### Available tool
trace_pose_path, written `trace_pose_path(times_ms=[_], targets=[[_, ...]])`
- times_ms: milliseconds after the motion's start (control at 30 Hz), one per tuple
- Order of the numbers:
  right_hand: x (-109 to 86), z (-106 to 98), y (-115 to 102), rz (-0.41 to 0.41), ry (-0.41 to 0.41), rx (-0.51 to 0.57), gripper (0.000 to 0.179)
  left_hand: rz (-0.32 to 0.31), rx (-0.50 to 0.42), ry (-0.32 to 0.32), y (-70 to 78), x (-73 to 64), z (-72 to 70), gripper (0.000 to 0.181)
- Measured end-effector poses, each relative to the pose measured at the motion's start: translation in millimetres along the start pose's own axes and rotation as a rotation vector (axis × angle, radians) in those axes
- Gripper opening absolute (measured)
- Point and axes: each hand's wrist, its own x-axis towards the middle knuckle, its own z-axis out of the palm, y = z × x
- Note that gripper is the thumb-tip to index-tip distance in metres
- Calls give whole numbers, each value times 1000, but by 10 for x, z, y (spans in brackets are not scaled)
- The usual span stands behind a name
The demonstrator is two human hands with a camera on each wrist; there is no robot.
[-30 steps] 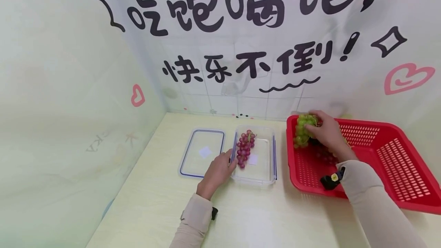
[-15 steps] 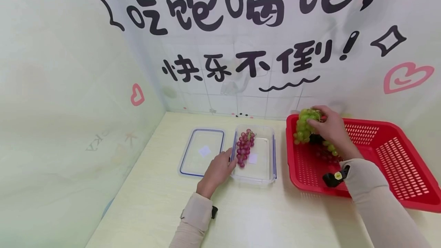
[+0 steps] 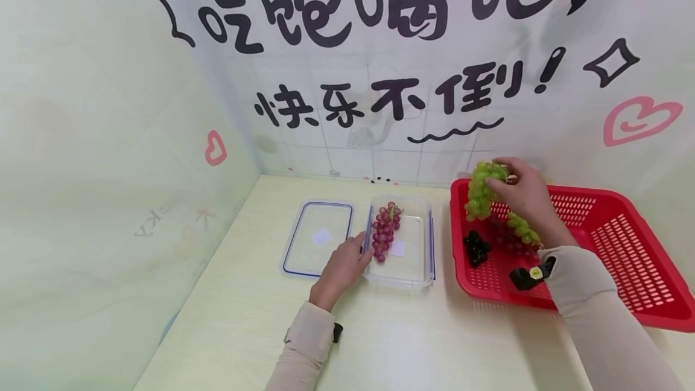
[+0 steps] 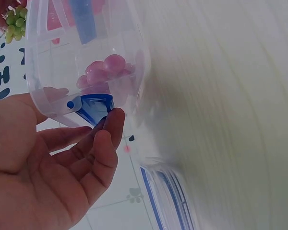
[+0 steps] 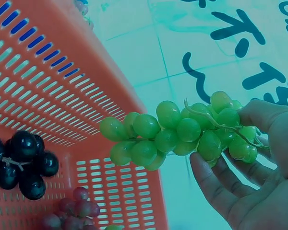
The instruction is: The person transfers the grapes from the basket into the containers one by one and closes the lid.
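Observation:
My right hand (image 3: 525, 195) pinches a bunch of green grapes (image 3: 481, 193) by its stem end, held above the back left of the red basket (image 3: 488, 295). In the right wrist view the bunch points sideways from the thumb and fingers. My left hand (image 3: 343, 265) grips the left side of a clear plastic food container (image 3: 399, 283), its fingertips at the blue latch (image 4: 96, 106) in the left wrist view. Inside the container, along its left part, lies a bunch of red grapes (image 3: 383, 234).
Black grapes (image 3: 476, 249), red grapes (image 5: 74, 211) and another green bunch (image 3: 522, 229) lie in the basket. Left of the container, the blue-edged lid (image 3: 304, 234) lies flat on the pale table (image 3: 402, 343). A printed wall sheet (image 3: 347, 158) stands behind.
My right hand has lifted the green grapes upward from the basket, uncovering the black grapes beneath. The left hand keeps its grip on the container.

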Motion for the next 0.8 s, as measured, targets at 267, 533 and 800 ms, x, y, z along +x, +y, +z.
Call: trace_pose_path(times_ms=[267, 533, 800], targets=[[13, -9, -63, 9, 6, 41, 60, 12, 4, 3, -9, -2, -5, 54], [5, -4, -102, 30, -6, 89, 62, 10, 2, 4, -8, -5, -4, 54], [0, 31, -160, 13, 6, 128, 60, 6, -14, -3, -16, -6, -9, 55]])
